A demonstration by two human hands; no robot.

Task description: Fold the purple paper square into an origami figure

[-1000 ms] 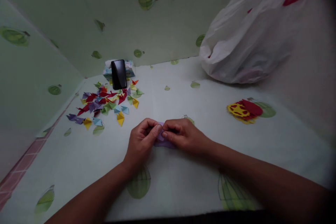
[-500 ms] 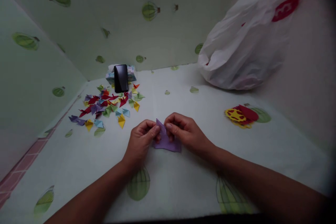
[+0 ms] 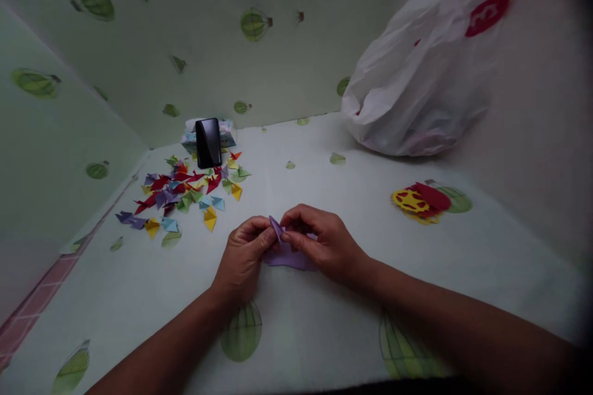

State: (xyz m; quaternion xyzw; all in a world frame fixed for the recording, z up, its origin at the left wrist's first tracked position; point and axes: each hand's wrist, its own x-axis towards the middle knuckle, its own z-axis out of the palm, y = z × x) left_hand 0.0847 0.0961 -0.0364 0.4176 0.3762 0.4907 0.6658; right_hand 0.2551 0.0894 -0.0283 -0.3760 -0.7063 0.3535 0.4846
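Observation:
A sheet of purple paper [image 3: 290,258], partly folded, is between my hands just above the white surface. My left hand [image 3: 248,250] pinches its upper left corner between thumb and fingers. My right hand [image 3: 319,236] is closed on the paper close beside, its thumb and fingertips at the same raised fold. The right hand covers part of the sheet's right side. To the left lies a spread of small folded paper figures [image 3: 185,194] in red, yellow, purple, green, blue and orange.
A black phone [image 3: 208,143] leans on a tissue pack [image 3: 227,133] behind the folded figures. At the back right stands a bulging white plastic bag [image 3: 417,74]. Red and yellow cut-out pieces [image 3: 419,200] lie on the surface [image 3: 333,321] at the right. Balloon-patterned walls [image 3: 204,18] enclose the back and left.
My right hand has moved left, closer to the left hand, to the purple paper's raised corner. That corner now bends over more. The whole view has shifted slightly.

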